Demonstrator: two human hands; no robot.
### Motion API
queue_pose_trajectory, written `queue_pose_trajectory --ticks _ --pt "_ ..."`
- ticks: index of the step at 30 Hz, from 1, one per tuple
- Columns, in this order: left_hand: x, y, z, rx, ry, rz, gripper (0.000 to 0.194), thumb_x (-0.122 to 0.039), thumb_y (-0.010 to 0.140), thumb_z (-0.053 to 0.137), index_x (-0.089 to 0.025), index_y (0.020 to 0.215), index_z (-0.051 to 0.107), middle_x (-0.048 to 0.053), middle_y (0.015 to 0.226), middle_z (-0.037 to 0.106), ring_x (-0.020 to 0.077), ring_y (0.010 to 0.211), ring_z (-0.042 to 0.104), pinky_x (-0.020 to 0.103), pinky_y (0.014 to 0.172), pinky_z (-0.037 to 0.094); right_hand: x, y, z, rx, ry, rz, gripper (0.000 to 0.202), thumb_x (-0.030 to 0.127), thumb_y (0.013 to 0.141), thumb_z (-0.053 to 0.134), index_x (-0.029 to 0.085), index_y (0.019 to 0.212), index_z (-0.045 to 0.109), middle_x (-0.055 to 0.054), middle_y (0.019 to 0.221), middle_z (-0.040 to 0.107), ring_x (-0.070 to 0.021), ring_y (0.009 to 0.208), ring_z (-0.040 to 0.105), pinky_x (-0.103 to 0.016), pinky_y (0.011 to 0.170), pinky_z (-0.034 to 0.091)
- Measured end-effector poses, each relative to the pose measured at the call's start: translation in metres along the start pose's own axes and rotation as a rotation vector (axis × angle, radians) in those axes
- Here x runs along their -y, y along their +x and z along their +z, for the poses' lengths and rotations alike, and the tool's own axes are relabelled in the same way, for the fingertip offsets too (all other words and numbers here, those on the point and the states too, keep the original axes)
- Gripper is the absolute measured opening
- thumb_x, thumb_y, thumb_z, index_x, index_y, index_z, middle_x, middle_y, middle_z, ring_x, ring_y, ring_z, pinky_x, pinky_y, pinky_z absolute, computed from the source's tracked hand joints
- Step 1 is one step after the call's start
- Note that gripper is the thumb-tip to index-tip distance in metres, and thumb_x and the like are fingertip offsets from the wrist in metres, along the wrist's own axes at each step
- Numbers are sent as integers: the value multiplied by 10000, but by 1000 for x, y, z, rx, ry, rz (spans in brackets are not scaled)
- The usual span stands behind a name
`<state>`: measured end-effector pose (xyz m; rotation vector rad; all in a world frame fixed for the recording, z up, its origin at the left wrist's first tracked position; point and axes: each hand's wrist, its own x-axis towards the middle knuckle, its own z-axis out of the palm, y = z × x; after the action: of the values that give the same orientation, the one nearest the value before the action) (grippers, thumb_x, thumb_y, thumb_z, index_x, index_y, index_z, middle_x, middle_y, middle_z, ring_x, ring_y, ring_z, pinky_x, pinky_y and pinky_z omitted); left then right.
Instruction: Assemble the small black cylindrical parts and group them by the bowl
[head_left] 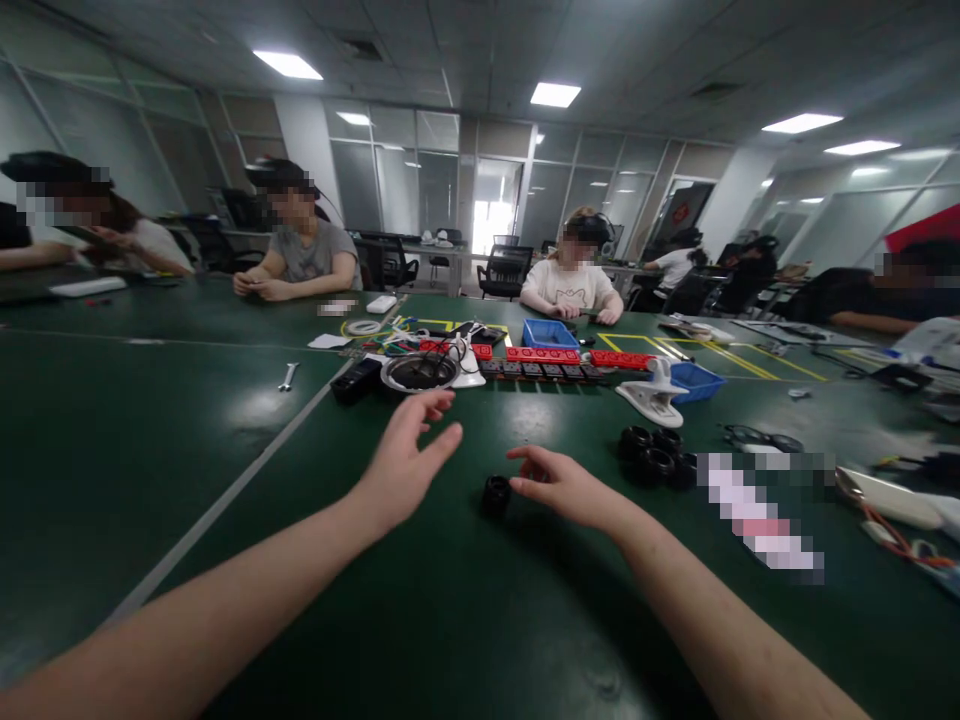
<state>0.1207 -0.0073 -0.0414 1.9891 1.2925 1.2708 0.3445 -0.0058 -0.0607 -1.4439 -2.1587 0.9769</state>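
A small black round piece, like a little wheel or tyre (496,496), lies on the green table (420,620) in front of me. My right hand (559,485) hovers just right of it, thumb and index finger apart and pointing toward it; whether a fingertip touches it I cannot tell. To the left and farther forward, my left hand (412,455) is raised above the table with its fingers spread and nothing in them. Several matching black wheels (656,460) are clustered beyond my right hand.
Ahead are a round metal dish (420,372), a white clamp (652,395), red strips (544,356) and blue bins (550,334) (694,381). A wrench (288,376) lies left. Glasses (761,438) and cables are at right. Several people sit across the table.
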Motion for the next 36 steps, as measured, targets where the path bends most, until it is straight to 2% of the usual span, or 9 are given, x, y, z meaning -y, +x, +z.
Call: queue_pose_trajectory --ticks 5,9,13,16,20,23,26,31,36 --pt "27 -6 23 375 88 80 454 -393 742 575 -198 1138 471 74 1116 466 224 1076 408 380 923 342 -15 10 1 194 11 -43 513 322 696 624 167 1152 450 -32 881 542 -152 753 528 -274 662 425" --pt "37 1 37 574 61 111 548 -399 638 680 -234 1127 495 52 1101 485 222 1058 427 354 906 352 -24 18 11 165 -79 -169 521 333 631 687 184 1096 507 -31 900 555 -180 814 511 -293 706 403" --pt "37 7 44 600 16 166 352 -304 690 661 -236 1022 563 17 984 550 175 948 493 295 840 381 -28 24 14 121 -203 -252 353 359 638 683 189 934 590 -27 875 561 -197 848 487 -299 727 368" --pt "36 6 47 591 2 155 321 -281 685 668 -230 985 568 9 961 563 173 930 499 292 826 380 -26 24 16 109 -237 -257 246 356 671 657 185 839 598 -13 816 568 -179 808 489 -272 694 353" --pt "38 -2 52 525 3 109 345 -258 645 694 -202 952 548 17 955 548 183 928 485 300 811 383 -18 20 30 -33 -370 -130 308 442 628 663 164 711 558 -6 680 551 -159 665 481 -247 582 319" --pt "41 -6 57 503 -4 58 372 -243 622 703 -187 947 531 16 933 542 180 888 490 290 773 394 -11 17 41 -151 -516 -111 322 479 654 619 169 703 548 -20 665 554 -176 659 484 -279 606 309" --pt "44 -6 57 493 -26 19 374 -254 611 711 -189 934 533 7 906 543 172 849 496 280 742 399 -8 15 47 -191 -544 -122 345 501 665 596 168 748 552 -36 709 563 -198 699 489 -312 648 319" --pt "44 -2 47 552 -57 124 431 -283 637 704 -216 1031 545 15 959 558 175 907 492 279 795 383 -13 15 36 -50 -299 -169 409 380 621 676 184 955 547 -41 889 549 -206 830 481 -311 719 355" --pt "42 -1 43 561 -53 143 356 -270 648 698 -228 982 581 7 936 571 173 919 493 278 815 372 -20 20 22 116 -189 -206 180 251 647 665 188 801 598 -4 817 551 -170 790 482 -259 677 360"
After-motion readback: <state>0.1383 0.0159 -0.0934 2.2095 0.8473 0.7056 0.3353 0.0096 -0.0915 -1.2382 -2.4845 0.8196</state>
